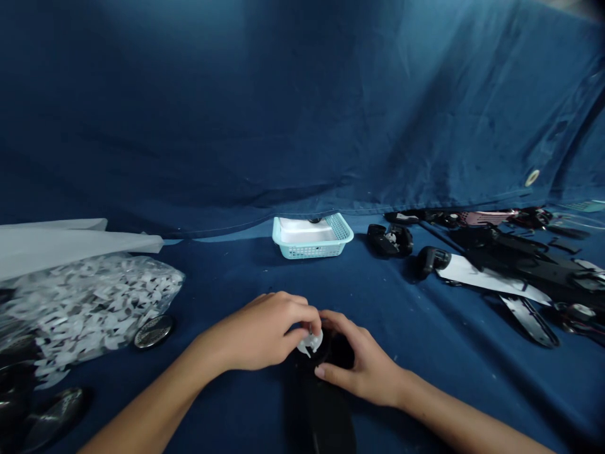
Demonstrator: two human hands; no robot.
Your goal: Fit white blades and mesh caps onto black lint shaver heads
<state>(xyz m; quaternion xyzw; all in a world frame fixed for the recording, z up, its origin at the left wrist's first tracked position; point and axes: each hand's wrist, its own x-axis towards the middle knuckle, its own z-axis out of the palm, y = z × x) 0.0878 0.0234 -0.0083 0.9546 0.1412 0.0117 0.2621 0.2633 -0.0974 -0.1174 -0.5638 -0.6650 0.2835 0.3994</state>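
Note:
Between the thumb and fingers of my left hand [276, 331] is a small white plastic piece [311, 342], roughly round with prongs. My right hand [362, 366] curls around the round end of a black part [328, 403], thumb on the near side and fingers on the far side. The white piece is at the left side of that round end; whether the two touch is hard to tell. The black part's long body runs down toward the bottom edge of the view.
A light blue basket [309, 251] stands ahead by the blue curtain [283, 113]. On the left lie a clear bag of white pieces [104, 302] and a round dark disc [154, 331]. Black parts [390, 241] and a heap of black assemblies [515, 258] are on the right.

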